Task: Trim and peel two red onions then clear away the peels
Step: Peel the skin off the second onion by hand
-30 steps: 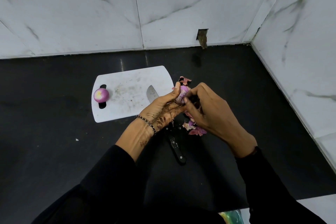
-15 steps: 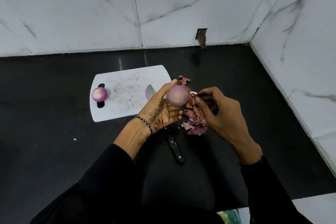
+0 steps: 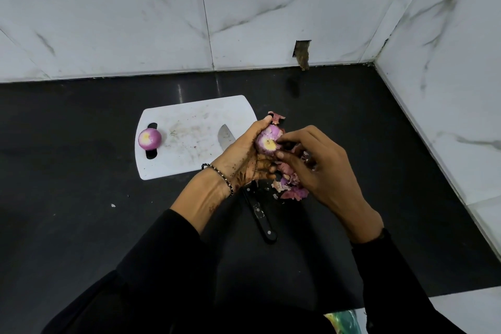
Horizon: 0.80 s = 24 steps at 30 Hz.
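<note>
Left hand [image 3: 241,154] is wrapped around one red onion [image 3: 268,141], pale cut end facing the camera, just off the right edge of the cutting board [image 3: 195,122]. Right hand [image 3: 320,168] pinches at that onion's edge with thumb and fingertips. The other onion [image 3: 149,139] sits on the board's left side by the handle slot. Peels [image 3: 291,188] are piled on the table [image 3: 81,171] under the hands, right beside the knife [image 3: 257,209].
</note>
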Tool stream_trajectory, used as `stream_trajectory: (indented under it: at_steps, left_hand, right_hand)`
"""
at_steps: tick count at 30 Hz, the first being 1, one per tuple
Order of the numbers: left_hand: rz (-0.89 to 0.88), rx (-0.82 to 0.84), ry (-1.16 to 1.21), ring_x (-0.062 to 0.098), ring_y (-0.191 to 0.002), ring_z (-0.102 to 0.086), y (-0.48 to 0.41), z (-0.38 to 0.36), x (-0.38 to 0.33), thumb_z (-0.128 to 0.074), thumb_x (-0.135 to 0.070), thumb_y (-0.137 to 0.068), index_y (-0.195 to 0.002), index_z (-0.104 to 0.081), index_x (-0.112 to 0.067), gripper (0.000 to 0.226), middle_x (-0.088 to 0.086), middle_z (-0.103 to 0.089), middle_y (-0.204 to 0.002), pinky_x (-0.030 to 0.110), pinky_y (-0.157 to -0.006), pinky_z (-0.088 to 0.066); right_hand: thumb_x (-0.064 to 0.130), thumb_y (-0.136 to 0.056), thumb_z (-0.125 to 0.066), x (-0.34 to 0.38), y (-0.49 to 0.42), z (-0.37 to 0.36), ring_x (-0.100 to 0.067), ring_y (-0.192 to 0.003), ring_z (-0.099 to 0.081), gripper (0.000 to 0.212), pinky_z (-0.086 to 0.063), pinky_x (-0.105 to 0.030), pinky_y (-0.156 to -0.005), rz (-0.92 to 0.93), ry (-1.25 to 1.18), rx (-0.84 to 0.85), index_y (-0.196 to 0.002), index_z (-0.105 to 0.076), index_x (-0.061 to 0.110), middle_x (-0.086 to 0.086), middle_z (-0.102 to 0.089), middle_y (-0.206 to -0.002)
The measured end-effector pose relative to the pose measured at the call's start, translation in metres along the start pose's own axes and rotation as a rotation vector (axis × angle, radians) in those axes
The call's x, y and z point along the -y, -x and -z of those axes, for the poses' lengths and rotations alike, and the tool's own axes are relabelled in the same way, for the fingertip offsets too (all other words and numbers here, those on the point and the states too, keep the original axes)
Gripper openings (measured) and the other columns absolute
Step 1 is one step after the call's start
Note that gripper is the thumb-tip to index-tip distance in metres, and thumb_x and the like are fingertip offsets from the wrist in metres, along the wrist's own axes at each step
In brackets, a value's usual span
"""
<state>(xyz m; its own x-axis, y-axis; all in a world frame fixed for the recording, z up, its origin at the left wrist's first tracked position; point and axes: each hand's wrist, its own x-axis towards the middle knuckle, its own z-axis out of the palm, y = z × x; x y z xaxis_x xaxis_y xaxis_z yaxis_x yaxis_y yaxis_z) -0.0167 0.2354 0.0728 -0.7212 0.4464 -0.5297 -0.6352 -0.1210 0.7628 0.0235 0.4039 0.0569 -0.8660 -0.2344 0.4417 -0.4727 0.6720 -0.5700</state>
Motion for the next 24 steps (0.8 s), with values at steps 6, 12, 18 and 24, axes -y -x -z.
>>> stream_trajectory:
  at_steps: [6,12,18,24]
  left_hand:
    - [-0.009,-0.108,-0.162,0.015,-0.050,-0.053,-0.004,0.000,-0.001,-0.046,-0.065,-0.092,-0.088,-0.065,-0.010,0.058,0.007,-0.061,-0.070,0.027,-0.057,-0.052]
    - [0.018,-0.129,-0.125,0.013,-0.049,-0.058,-0.004,-0.005,-0.003,-0.051,-0.056,-0.094,-0.079,-0.063,-0.011,0.049,0.004,-0.062,-0.059,0.028,-0.056,-0.057]
    - [0.043,-0.123,-0.105,0.013,-0.047,-0.057,-0.007,-0.008,-0.002,-0.051,-0.054,-0.095,-0.082,-0.063,-0.011,0.046,0.005,-0.059,-0.058,0.028,-0.057,-0.057]
    - [0.070,-0.118,-0.092,0.015,-0.048,-0.057,-0.012,-0.007,0.004,-0.051,-0.055,-0.094,-0.089,-0.063,-0.009,0.047,0.007,-0.060,-0.061,0.032,-0.063,-0.057]
  right_hand:
    - [0.016,-0.089,-0.072,0.000,-0.001,0.001,-0.012,-0.094,-0.060,0.026,-0.057,-0.035,-0.074,-0.004,0.025,0.038,-0.114,-0.067,0.018,0.004,-0.062,-0.110]
    - [0.004,-0.085,-0.075,0.000,-0.007,0.003,0.001,-0.086,-0.054,0.023,-0.046,-0.014,-0.074,-0.003,-0.044,0.063,-0.105,-0.068,0.011,0.005,-0.059,-0.103]
    - [-0.002,-0.084,-0.072,-0.002,-0.010,0.006,-0.003,-0.086,-0.050,0.024,-0.044,-0.014,-0.076,-0.014,-0.039,0.140,-0.104,-0.065,0.009,0.008,-0.053,-0.101]
    - [-0.007,-0.084,-0.070,-0.003,-0.013,0.007,-0.005,-0.087,-0.052,0.022,-0.045,-0.015,-0.074,-0.017,-0.044,0.235,-0.099,-0.064,0.007,0.003,-0.055,-0.099]
